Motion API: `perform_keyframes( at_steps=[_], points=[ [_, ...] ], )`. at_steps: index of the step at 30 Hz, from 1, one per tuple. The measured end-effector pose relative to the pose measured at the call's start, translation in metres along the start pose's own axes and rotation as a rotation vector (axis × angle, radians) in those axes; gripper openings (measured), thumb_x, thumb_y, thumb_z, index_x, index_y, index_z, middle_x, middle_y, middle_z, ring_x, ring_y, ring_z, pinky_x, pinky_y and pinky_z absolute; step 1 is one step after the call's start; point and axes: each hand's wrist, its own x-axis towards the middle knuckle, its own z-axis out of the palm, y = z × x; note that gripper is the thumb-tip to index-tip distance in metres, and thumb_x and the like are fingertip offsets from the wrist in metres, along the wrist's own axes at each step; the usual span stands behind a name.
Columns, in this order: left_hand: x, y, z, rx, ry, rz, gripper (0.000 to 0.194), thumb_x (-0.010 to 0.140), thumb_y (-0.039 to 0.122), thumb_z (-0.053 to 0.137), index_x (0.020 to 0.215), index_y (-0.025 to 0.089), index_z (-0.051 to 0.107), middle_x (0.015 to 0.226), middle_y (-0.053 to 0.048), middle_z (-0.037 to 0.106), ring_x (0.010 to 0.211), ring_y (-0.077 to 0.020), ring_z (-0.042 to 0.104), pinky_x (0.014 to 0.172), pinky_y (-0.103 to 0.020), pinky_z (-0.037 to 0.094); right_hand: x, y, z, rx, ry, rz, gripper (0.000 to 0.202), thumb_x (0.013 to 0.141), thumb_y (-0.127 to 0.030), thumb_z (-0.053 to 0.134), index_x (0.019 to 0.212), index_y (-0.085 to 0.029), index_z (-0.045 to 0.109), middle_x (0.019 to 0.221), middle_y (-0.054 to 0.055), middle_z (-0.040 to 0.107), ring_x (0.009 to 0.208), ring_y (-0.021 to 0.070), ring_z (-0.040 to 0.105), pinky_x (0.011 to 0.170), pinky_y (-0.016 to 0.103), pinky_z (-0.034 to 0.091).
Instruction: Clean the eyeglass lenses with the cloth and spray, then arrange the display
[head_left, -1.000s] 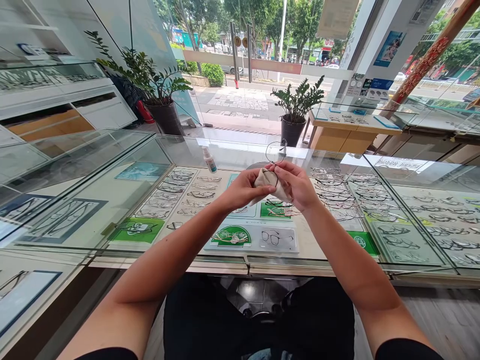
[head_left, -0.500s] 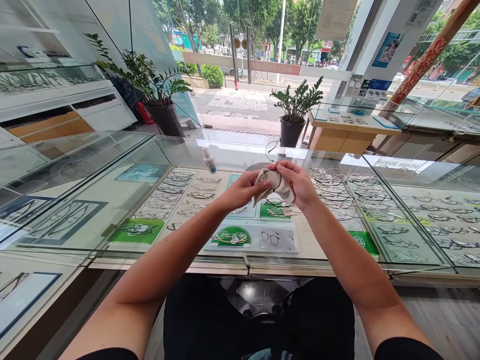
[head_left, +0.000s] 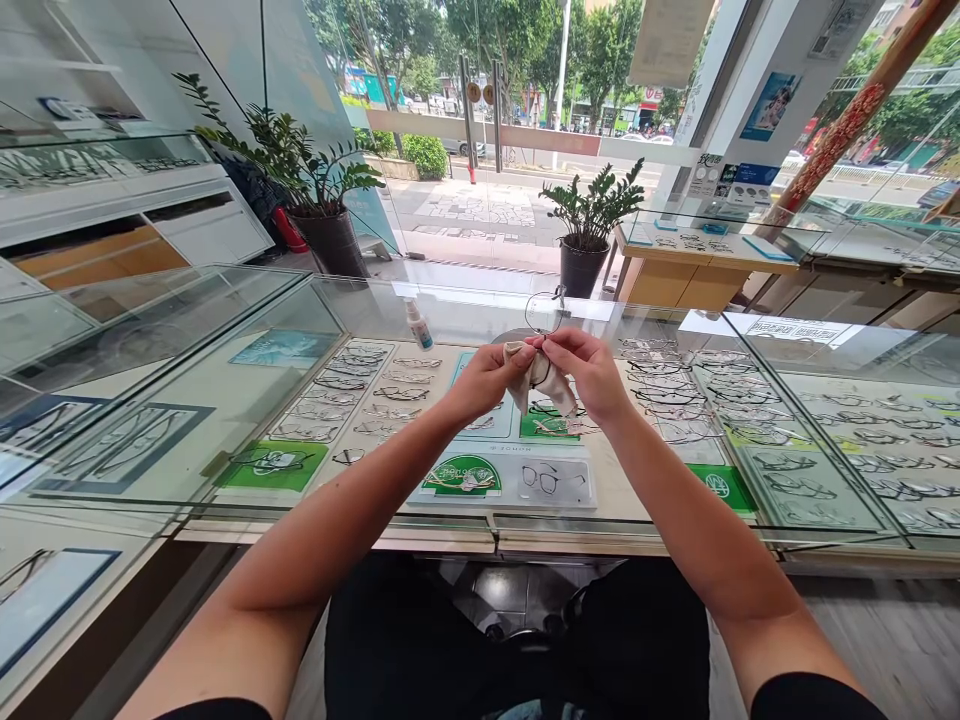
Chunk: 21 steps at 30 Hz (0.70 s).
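Above the glass counter, my left hand (head_left: 486, 380) is closed on a pale cleaning cloth (head_left: 553, 388), pinching it near the eyeglasses. A pair of thin, dark-rimmed eyeglasses (head_left: 541, 328) is held between both hands, one round rim standing up past the fingertips. The other rim is partly covered by the cloth. My right hand (head_left: 589, 368) pinches the eyeglasses near their middle with thumb and forefinger. The cloth's loose end hangs down between the hands. Exactly where the fingers meet the frame is partly hidden.
A small white spray bottle (head_left: 418, 324) stands on the glass counter (head_left: 360, 300), left of my hands. Under the glass lie several rows of eyeglasses (head_left: 664, 385) and a display tray (head_left: 510, 490). Potted plants (head_left: 585, 262) stand beyond, before the glass doors.
The cloth has bunched smaller and slipped lower, uncovering more of the near rim. My left fingers have shifted toward the middle of the eyeglasses, and the frame has tilted slightly.
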Motion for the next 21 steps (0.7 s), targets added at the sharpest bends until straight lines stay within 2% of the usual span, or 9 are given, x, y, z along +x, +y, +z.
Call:
perform_keyframes(
  at_steps=[4, 9, 13, 18, 21],
  points=[
    [0.0010, 0.0012, 0.0017, -0.038, 0.028, 0.007, 0.073, 0.087, 0.084, 0.086, 0.067, 0.017, 0.065, 0.064, 0.002, 0.054, 0.063, -0.0107, 0.047, 0.059, -0.026, 0.042, -0.0023, 0.0010, 0.0024, -0.073, 0.002, -0.063, 0.035, 0.080, -0.062, 0.101, 0.089, -0.031, 0.088, 0.103, 0.003, 0.090, 0.102, 0.0243, 0.082, 0.102, 0.046, 0.065],
    [0.0005, 0.0051, 0.0036, -0.110, 0.013, 0.009, 0.064, 0.083, 0.077, 0.095, 0.077, 0.016, 0.076, 0.069, 0.001, 0.060, 0.066, -0.0104, 0.048, 0.061, -0.025, 0.041, -0.0031, 0.0005, 0.0020, -0.143, 0.000, -0.083, 0.030, 0.084, -0.059, 0.097, 0.091, -0.031, 0.089, 0.109, 0.004, 0.091, 0.101, 0.0248, 0.081, 0.100, 0.048, 0.065],
    [-0.0005, 0.0048, 0.0024, -0.128, 0.001, -0.008, 0.059, 0.081, 0.069, 0.100, 0.076, 0.015, 0.075, 0.068, 0.002, 0.060, 0.065, -0.0099, 0.048, 0.059, -0.023, 0.039, -0.0033, -0.0008, 0.0025, -0.146, -0.011, -0.080, 0.029, 0.085, -0.059, 0.096, 0.091, -0.031, 0.089, 0.110, 0.004, 0.090, 0.103, 0.0257, 0.081, 0.102, 0.049, 0.065],
    [-0.0007, 0.0024, 0.0008, -0.150, -0.051, -0.025, 0.051, 0.074, 0.057, 0.107, 0.085, 0.016, 0.078, 0.075, -0.001, 0.069, 0.068, -0.0113, 0.057, 0.062, -0.024, 0.045, -0.0043, -0.0036, 0.0058, -0.112, -0.009, -0.082, 0.029, 0.083, -0.057, 0.098, 0.090, -0.031, 0.089, 0.109, 0.004, 0.090, 0.105, 0.0255, 0.080, 0.105, 0.049, 0.065],
    [-0.0011, 0.0042, 0.0011, -0.137, -0.068, -0.011, 0.050, 0.074, 0.053, 0.107, 0.086, 0.016, 0.076, 0.072, 0.001, 0.066, 0.064, -0.0101, 0.053, 0.058, -0.023, 0.043, -0.0037, -0.0043, 0.0069, -0.048, 0.006, -0.043, 0.030, 0.081, -0.057, 0.099, 0.090, -0.031, 0.088, 0.108, 0.003, 0.089, 0.107, 0.0255, 0.080, 0.106, 0.049, 0.066]
  ],
)
